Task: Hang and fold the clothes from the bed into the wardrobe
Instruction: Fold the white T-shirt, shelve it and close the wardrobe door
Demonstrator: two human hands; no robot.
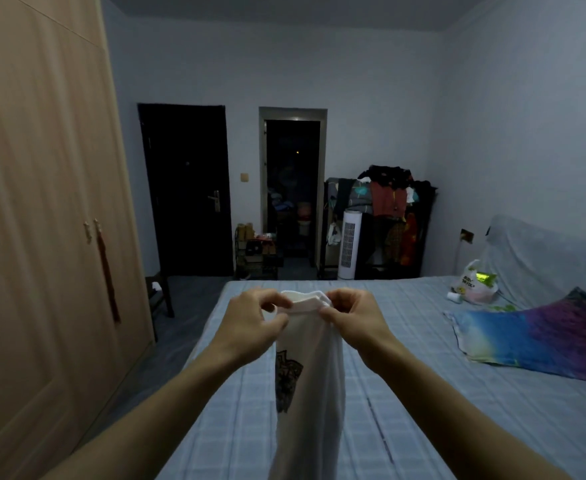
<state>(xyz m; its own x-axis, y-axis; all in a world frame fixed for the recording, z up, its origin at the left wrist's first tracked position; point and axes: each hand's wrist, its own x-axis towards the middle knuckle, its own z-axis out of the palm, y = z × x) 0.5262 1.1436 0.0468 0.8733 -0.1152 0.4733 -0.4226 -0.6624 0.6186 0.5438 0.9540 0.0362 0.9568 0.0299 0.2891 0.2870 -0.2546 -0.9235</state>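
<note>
Above the bed, white shirt between both hands.

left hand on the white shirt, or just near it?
Touching. The head view shows the left hand pinching the top edge of the white shirt, its fingers curled over the fabric, with the shirt hanging below.

Both bare forearms reach forward and converge, hands raised side by side and near each other. The left hand and right hand each have fingers curled, thumb and fingertips pinching the shirt top edge
</note>
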